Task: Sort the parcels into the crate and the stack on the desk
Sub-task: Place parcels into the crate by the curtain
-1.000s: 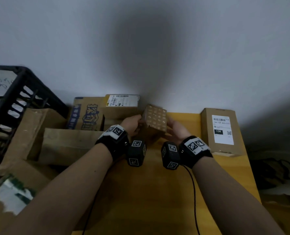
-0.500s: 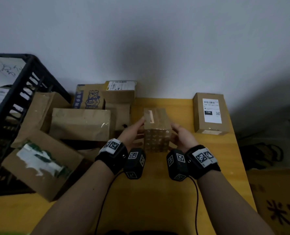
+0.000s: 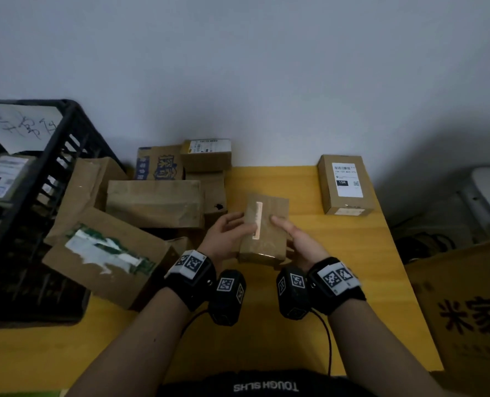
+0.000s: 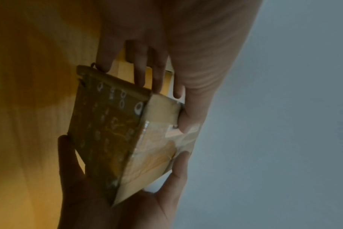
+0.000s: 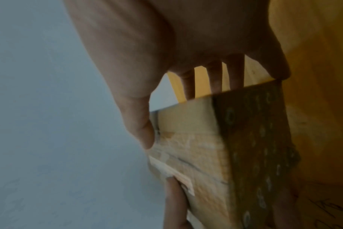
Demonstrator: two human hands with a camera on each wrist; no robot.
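Observation:
A small brown parcel [image 3: 265, 227] with a torn label strip on top and a patterned underside [image 4: 106, 136] is held above the yellow desk [image 3: 349, 253] between both hands. My left hand [image 3: 226, 233] grips its left side, thumb on top and fingers beneath. My right hand [image 3: 298, 239] grips its right side the same way, thumb on the upper face [image 5: 186, 139]. The black crate [image 3: 51, 167] stands at the left and holds labelled parcels. A single labelled box [image 3: 345, 184] lies at the desk's far right.
A heap of brown parcels [image 3: 152, 202] fills the desk's left half next to the crate, with a torn-label box [image 3: 106, 253] nearest me. A large printed carton [image 3: 467, 310] stands off the desk's right edge. The wall [image 3: 266, 81] is right behind the desk.
Both hands have drawn the small parcel toward me and turned it, so its patterned face went from facing me to underneath and the taped face came on top.

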